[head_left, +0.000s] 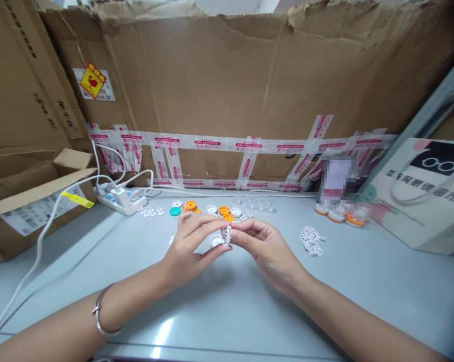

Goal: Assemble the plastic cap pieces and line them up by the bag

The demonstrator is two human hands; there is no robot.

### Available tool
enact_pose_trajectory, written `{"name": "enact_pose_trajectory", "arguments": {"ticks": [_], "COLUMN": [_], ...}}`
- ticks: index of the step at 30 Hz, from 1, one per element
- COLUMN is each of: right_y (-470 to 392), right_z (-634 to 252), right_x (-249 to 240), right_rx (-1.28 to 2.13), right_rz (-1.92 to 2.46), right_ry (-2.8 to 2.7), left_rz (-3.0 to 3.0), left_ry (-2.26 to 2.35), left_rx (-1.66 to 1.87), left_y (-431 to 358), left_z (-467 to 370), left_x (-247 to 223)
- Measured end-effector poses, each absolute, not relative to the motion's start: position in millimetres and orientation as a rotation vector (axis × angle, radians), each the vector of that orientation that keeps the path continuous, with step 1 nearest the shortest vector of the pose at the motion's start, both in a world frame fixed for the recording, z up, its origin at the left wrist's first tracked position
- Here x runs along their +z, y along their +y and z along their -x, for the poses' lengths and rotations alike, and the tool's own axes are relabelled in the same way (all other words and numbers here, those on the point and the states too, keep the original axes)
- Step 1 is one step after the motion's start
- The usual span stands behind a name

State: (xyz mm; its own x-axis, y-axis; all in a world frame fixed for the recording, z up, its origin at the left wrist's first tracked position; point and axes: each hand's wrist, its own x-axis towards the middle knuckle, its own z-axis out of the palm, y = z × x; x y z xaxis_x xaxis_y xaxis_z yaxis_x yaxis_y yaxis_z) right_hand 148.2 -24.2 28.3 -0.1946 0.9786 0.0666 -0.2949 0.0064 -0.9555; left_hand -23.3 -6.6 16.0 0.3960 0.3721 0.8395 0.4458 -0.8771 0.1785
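Near the middle of the view, a small white plastic part (227,235) is held up above the table between both hands. My left hand (191,244) pinches it from the left with thumb and fingers. From the right, my right hand (266,249) grips the same part with thumb and fingertips. The part's exact kind is too small to make out. Just behind it a white round cap (216,241) shows, partly hidden by my left fingers. Beyond the hands lie orange discs (190,205), a green disc (175,211) and white discs (236,212).
Clear plastic pieces (260,203) stand at the back. On the right are a pile of white lattice parts (311,241), orange-and-white clear-topped pieces (336,213) and a paper bag (419,196). A power strip (123,201), small white pieces (151,212) and an open carton (38,201) are left.
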Motion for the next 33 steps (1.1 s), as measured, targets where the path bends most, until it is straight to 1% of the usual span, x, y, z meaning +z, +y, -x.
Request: {"name": "enact_pose_trajectory", "arguments": {"ticks": [9, 25, 33], "right_y": [-25.0, -26.2, -21.3], "right_z": [-149.2, -146.4, -147.4], "right_x": [29.0, 30.4, 27.1], "right_rx": [1.487, 1.605, 1.682], "right_rz": [0.857, 0.768, 0.762], "right_ry": [-1.208, -1.105, -1.068], "left_rz": [2.609, 2.586, 2.565], "left_ry": [-0.818, -0.822, -0.873], "left_rx": [-1.48, -1.452, -1.426], "left_y": [-9.8, -10.0, -10.4], "left_z": [22.9, 24.0, 22.7], "left_x": [18.1, 23.5, 18.3]}}
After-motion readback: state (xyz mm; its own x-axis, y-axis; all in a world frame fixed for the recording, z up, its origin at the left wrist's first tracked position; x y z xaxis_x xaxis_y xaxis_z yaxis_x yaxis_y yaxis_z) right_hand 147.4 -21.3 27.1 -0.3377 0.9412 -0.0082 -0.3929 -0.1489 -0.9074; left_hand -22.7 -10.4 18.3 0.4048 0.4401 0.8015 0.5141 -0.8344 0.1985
